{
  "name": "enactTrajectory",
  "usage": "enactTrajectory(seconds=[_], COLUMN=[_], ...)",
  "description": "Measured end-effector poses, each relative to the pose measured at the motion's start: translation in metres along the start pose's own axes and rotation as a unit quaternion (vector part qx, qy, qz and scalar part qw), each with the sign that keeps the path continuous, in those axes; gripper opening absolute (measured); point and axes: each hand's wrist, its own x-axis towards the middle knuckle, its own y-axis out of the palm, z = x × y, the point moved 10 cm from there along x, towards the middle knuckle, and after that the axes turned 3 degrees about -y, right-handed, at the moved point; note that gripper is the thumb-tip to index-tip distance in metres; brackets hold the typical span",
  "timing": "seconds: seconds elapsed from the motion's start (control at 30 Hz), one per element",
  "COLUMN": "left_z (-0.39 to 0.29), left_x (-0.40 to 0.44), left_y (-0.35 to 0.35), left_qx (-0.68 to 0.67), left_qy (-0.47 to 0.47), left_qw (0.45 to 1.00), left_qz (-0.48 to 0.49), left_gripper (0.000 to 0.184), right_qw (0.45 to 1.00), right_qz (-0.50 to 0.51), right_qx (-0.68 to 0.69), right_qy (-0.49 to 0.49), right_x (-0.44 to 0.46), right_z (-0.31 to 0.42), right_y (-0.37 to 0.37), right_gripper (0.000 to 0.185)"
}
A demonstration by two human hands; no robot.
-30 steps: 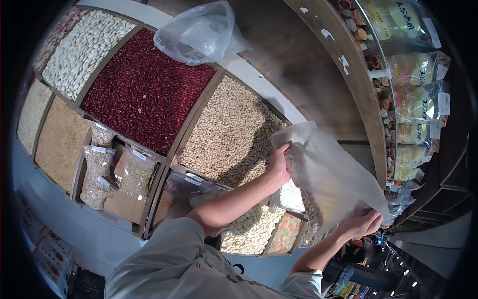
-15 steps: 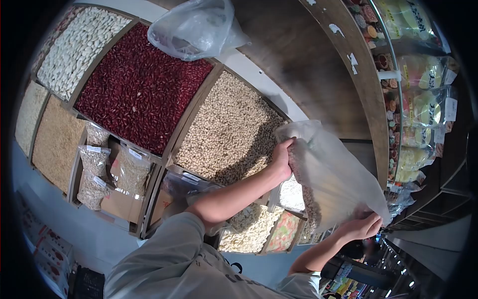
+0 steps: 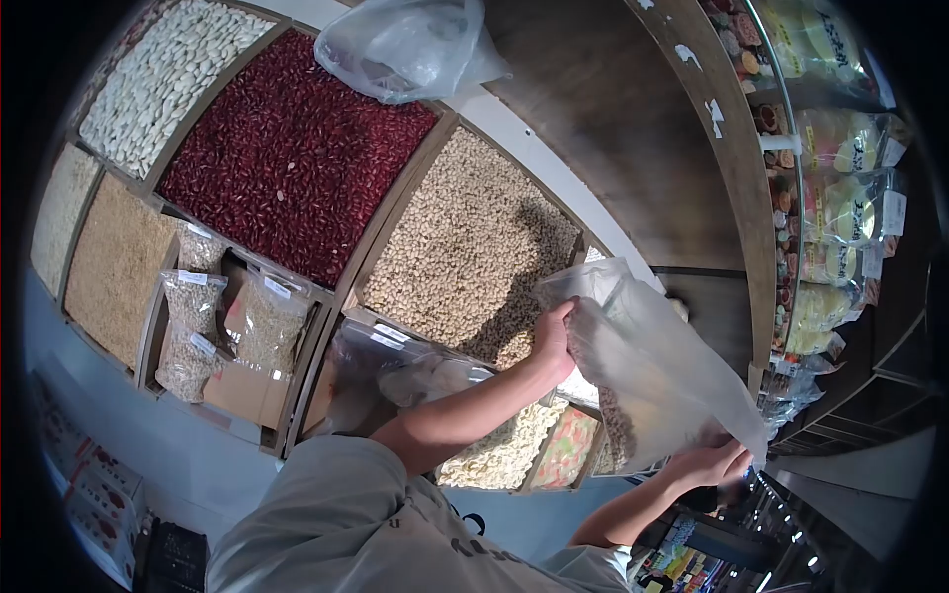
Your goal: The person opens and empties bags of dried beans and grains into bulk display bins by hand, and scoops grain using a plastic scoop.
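Holding a cloudy plastic bag (image 3: 657,371) stretched out here: our left fingers (image 3: 560,316) are clamped on its left edge, our right fingers (image 3: 733,460) on its lower right corner, some fingertips hidden. Pale beans or grains (image 3: 455,237) sit just beyond our left, dark red beans (image 3: 287,148) farther over. Honestly, we can't read the tiny white tags (image 3: 193,278) on the small pouches (image 3: 193,308) or the dark characters on the shelf packs (image 3: 845,203). The clear bag (image 3: 410,49) up top gets cut off.

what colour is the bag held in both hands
The bag is a cloudy, translucent whitish grey, best seen in the head view, the only one.
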Motion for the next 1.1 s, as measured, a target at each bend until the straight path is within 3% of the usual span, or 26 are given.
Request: enactTrajectory(seconds=[0.07,0.1,0.13,0.3,0.33,0.67,0.77,0.9,1.1], left_z=[-0.001,0.003,0.007,0.014,0.016,0.023,0.029,0.025,0.003], left_x=[-0.004,-0.004,-0.003,-0.008,-0.016,-0.046,-0.05,-0.058,-0.064], left_y=[-0.005,-0.008,-0.011,-0.03,-0.031,-0.053,-0.055,-0.072,-0.079], left_qx=[-0.003,0.009,0.022,-0.001,-0.009,-0.011,0.006,-0.015,-0.003], left_qy=[0.008,0.006,0.004,0.007,0.001,0.032,-0.011,0.038,0.071], left_qw=[1.0,1.0,1.0,1.0,0.999,0.998,0.999,0.997,0.992], left_qz=[-0.021,-0.014,-0.005,-0.019,-0.033,-0.062,-0.041,-0.068,-0.101], left_gripper=[0.016,0.019,0.022,0.02,0.018,0.017,0.016,0.015,0.017], right_qw=[0.999,0.999,0.999,0.999,1.0,1.0,0.998,0.995,0.998], right_qz=[0.004,-0.016,-0.007,-0.035,0.007,-0.004,0.017,0.023,-0.003], right_qx=[0.051,0.004,-0.036,-0.001,-0.02,0.004,-0.029,-0.055,0.026], right_qy=[-0.009,-0.039,0.035,-0.029,-0.004,-0.021,0.056,0.076,0.06], right_x=[-0.004,-0.005,-0.002,-0.012,-0.009,-0.019,-0.018,-0.017,-0.014], right_z=[0.009,0.02,-0.005,0.023,0.015,0.04,0.03,0.02,0.036], right_y=[-0.004,-0.002,-0.015,-0.008,-0.01,-0.034,-0.039,-0.046,-0.014], right_gripper=[0.026,0.025,0.025,0.024,0.025,0.025,0.025,0.024,0.016])
